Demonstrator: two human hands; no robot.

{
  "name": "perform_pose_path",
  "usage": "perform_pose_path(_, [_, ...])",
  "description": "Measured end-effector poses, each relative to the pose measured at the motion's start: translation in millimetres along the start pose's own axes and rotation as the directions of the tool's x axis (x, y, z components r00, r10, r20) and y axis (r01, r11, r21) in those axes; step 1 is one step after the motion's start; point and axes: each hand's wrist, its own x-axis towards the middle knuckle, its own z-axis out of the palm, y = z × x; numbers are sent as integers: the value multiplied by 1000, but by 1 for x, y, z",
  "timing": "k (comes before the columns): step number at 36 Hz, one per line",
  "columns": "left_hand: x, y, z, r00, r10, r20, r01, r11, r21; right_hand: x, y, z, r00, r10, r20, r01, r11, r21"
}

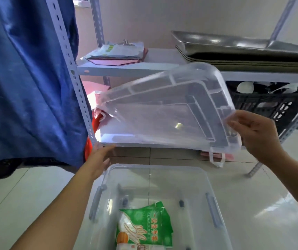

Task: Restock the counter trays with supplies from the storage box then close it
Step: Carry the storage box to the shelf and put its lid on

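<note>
Clear lid (pixel 164 109), tilted over the lower shelf (pixel 123 141), pinched at its near corner by right hand (pixel 252 134); left hand (pixel 99 159) open beside storage box (pixel 155 170) on floor; advisably squared over rim before pressing.

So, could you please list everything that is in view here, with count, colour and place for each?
storage box: one, clear, open on the floor below the shelves
lid: one, clear, tilted in the air above the box
glove packs: several, green, overlapping inside the box
shelf rack: one, pale grey, behind the box
metal trays: a stack, silver, upper shelf at right
clipboard with papers: one, pink and white, upper shelf at left
crate: one, black, lower shelf at right
cloth: one, blue, hanging at left
left hand: open, by the box's far left corner
right hand: grips the lid's right edge
</note>
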Motion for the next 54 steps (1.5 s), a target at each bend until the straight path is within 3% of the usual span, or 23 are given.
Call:
perform_pose_path(6, [-11, 31, -32, 999, 42, -31, -43, 999, -15, 4, 0, -21, 992, 88, 96, -120, 900, 419])
perform_pose_path(10, [-22, 46, -40, 998, 52, -20, -52, 998, 19, 2, 10, -27, 964, 189, 187, -258, 829, 496])
perform_pose_path(15, [-44, 45, -46, 998, 62, -14, -58, 985, 162, -26, 39, -13, 867, 411, 283, -499, 692, 521])
perform_pose_path(20, [-67, 22, -68, 993, -117, 11, 99, 882, 461, -86, 77, -3, 680, 637, 364, -725, 510, 463])
perform_pose_path(24, [-81, -5, -78, 939, -340, -55, 309, 762, 569, -140, 101, 7, 417, 793, 445, -899, 290, 327])
perform_pose_path(27, [-90, -27, -77, 881, -449, -149, 420, 597, 684, -168, 110, 21, 252, 860, 443, -962, 172, 213])
perform_pose_path(30, [-93, -46, -79, 851, -484, -203, 468, 524, 712, -185, 122, 39, 173, 898, 404, -982, 128, 137])
perform_pose_path(37, [-82, -69, -66, 888, -402, -222, 440, 607, 662, -187, 149, 67, 238, 948, 211, -967, 212, 139])
perform_pose_path(41, [-81, -73, -55, 907, -298, -296, 420, 617, 666, -190, 153, 85, 252, 950, 186, -965, 233, 120])
perform_pose_path(46, [-82, -77, -56, 917, -263, -298, 398, 593, 700, -205, 156, 103, 360, 921, 147, -932, 347, 107])
perform_pose_path(49, [-77, -81, -63, 912, -259, -317, 410, 561, 719, -208, 158, 106, 379, 916, 131, -925, 369, 91])
perform_pose_path(52, [-69, -87, -71, 919, -163, -360, 394, 455, 799, -207, 157, 104, 380, 914, 144, -925, 374, 65])
perform_pose_path(54, [-65, -89, -75, 907, -197, -371, 420, 458, 783, -207, 157, 103, 385, 910, 157, -923, 381, 55])
